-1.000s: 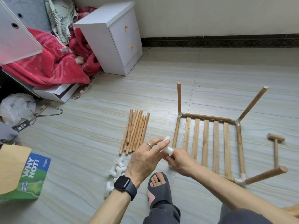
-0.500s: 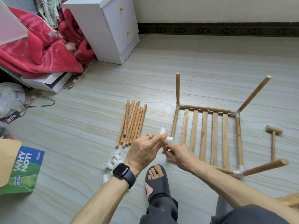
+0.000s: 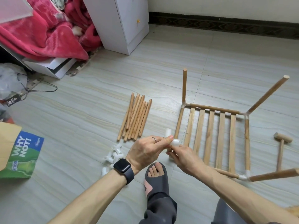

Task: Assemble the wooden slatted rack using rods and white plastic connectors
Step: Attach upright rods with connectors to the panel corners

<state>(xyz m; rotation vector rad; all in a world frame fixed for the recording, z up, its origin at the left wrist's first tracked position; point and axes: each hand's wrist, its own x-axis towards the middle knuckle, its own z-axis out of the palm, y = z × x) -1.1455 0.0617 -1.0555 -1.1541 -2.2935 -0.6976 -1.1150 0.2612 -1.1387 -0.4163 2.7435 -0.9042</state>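
Fingers of the left hand (image 3: 145,151) and right hand (image 3: 184,157) pinch a connector (image 3: 174,141), seemingly for the rack's (image 3: 212,138) near-left corner; next it needs pressing on squarely.

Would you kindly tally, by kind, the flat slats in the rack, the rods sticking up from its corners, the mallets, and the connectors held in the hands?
Flat slats: 5
Rods sticking up from corners: 3
Wooden mallet: 1
White connector held between left hand and right hand: 1
Total: 10
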